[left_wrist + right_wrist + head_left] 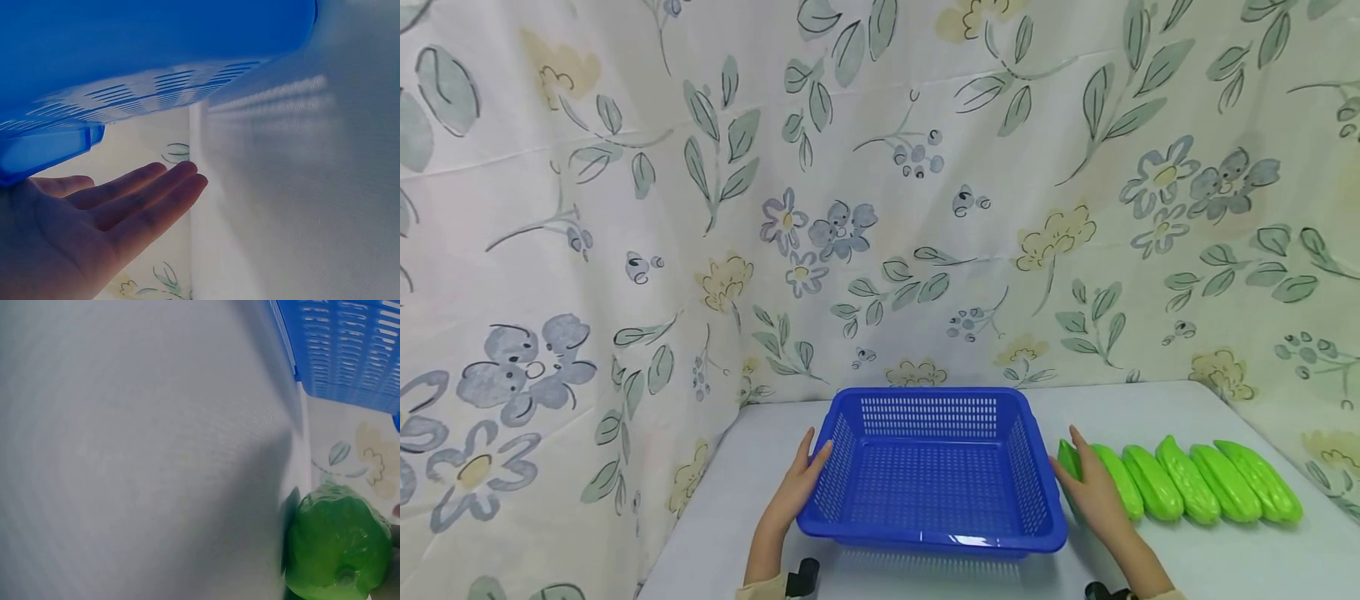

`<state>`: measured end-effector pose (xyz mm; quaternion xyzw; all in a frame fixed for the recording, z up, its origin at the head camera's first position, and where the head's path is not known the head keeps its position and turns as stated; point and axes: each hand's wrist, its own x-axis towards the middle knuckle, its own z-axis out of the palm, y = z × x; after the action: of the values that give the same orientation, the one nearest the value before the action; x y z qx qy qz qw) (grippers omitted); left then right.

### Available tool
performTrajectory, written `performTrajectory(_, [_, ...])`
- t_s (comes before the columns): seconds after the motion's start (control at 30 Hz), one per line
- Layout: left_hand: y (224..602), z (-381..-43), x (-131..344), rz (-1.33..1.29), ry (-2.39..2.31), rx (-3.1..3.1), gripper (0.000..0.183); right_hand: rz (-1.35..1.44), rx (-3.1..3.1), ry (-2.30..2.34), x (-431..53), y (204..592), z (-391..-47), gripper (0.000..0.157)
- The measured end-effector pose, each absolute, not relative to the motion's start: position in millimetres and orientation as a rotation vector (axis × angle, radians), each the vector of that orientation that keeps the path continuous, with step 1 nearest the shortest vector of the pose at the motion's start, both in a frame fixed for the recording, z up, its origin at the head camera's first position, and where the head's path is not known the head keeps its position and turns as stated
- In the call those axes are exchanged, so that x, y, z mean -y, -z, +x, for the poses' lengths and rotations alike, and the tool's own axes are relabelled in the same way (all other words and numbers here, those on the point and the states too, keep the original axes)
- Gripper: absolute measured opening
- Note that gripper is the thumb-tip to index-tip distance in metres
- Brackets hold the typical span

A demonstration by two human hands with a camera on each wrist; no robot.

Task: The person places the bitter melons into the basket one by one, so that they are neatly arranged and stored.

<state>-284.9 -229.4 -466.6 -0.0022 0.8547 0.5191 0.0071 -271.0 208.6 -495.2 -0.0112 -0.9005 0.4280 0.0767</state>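
Observation:
A blue plastic basket (936, 537) with slotted walls and floor is in the middle of the head view. At its left side is my left hand (792, 493), thumb side by the rim. In the left wrist view this hand's fingers (147, 215) stretch out straight below the rim. My right hand (1096, 496) is at the basket's right side, fingers extended, thumb side right at the rim. Its fingers overlap the nearest of several bright green, bumpy gourds (1152, 485). The right wrist view shows one green gourd (337, 550) end-on; most of that hand is out of frame.
The gourds lie side by side in a row on the white table (722, 500), right of the basket. A floral curtain (880, 208) hangs behind the table and along its left side. Dark camera straps (803, 577) sit on the wrists.

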Motion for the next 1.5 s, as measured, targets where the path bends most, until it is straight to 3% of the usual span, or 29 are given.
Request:
performTrajectory(0.73, [468, -285, 225, 0.001, -1.739, -2.608, 0.064, 0.005, 2.702, -1.234, -211, 497, -269, 0.089])
performTrajectory(1.5, [467, -286, 226, -0.013, -1.729, -2.612, 0.063, -0.065, 2.789, -1.285, -219, 501, -269, 0.091])
